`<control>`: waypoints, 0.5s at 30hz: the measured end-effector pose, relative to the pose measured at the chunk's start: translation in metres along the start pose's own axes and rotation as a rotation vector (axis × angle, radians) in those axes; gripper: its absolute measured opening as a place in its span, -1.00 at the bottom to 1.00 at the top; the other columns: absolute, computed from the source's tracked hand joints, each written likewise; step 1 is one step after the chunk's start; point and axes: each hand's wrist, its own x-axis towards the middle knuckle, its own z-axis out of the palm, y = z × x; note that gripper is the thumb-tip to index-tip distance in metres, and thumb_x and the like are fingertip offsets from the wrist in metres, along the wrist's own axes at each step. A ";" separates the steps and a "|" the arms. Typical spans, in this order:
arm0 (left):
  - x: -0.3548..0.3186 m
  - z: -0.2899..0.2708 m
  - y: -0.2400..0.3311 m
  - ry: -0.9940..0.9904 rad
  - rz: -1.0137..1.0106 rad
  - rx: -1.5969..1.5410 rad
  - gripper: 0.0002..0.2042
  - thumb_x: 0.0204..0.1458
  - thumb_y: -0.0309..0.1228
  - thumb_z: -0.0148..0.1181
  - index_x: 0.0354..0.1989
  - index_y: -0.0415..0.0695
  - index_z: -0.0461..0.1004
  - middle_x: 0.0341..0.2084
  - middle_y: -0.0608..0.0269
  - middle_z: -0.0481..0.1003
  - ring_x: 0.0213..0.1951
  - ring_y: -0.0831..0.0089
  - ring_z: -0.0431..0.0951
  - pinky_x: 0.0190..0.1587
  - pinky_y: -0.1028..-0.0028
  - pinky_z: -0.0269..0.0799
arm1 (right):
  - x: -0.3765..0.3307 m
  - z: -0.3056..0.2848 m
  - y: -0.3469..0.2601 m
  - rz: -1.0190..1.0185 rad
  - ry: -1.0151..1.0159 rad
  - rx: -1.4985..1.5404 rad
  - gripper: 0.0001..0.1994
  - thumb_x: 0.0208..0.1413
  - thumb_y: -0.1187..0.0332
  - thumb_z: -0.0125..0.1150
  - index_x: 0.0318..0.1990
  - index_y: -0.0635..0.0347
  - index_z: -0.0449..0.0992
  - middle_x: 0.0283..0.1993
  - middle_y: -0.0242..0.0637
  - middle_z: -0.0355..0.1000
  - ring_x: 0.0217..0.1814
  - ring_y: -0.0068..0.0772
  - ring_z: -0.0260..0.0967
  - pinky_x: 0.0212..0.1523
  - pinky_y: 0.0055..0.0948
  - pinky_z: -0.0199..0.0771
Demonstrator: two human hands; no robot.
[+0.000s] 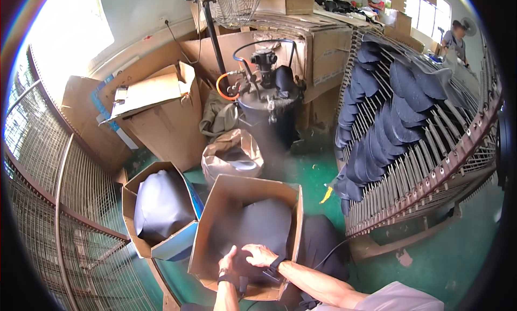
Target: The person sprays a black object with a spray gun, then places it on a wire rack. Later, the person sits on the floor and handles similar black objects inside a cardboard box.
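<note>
Both my hands reach down into an open cardboard box [215,214] in front of me. It holds a dark, soft bag-like bundle [264,225]. My left hand [228,261] rests on the bundle near the box's near wall, fingers together. My right hand [259,254], with a dark watch on its wrist, lies palm down on the same bundle, fingers spread. The two hands almost touch. Whether either one pinches the material is hidden.
A second open box [131,203] with a dark bundle stands to the left, by a wire cage [59,203]. A brown paper sack [232,157], a metal tank with hoses [266,109] and cartons sit behind. A slanted rack [425,165] of dark pieces fills the right. Another person [455,39] stands far right.
</note>
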 end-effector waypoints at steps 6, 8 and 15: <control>0.015 -0.002 -0.012 -0.242 0.001 -0.035 -0.54 0.07 -0.01 0.31 -0.12 -0.21 0.59 -0.19 0.15 0.60 -0.17 0.23 0.58 -0.09 0.26 0.51 | 0.001 -0.007 0.002 0.064 0.013 0.009 -0.49 -0.02 0.33 0.12 0.16 0.22 0.47 0.24 -0.01 0.40 0.27 0.03 0.35 0.28 -0.15 0.36; 0.054 -0.020 -0.031 -0.273 0.037 0.009 -0.52 0.09 0.02 0.27 -0.11 -0.22 0.58 -0.17 0.13 0.60 -0.14 0.26 0.59 -0.05 0.29 0.50 | 0.005 -0.004 -0.004 0.046 0.002 0.026 -0.46 -0.04 0.32 0.13 0.18 0.25 0.46 0.23 0.03 0.40 0.27 0.08 0.34 0.27 -0.11 0.36; 0.008 0.007 -0.007 0.034 0.001 0.653 -0.37 0.15 0.23 0.04 0.19 0.00 0.47 0.05 0.25 0.55 0.14 0.40 0.49 0.16 0.48 0.38 | 0.001 -0.014 -0.016 0.126 0.089 0.083 -0.55 -0.06 0.37 0.11 0.07 0.17 0.55 0.12 -0.02 0.49 0.20 0.03 0.41 0.24 -0.17 0.41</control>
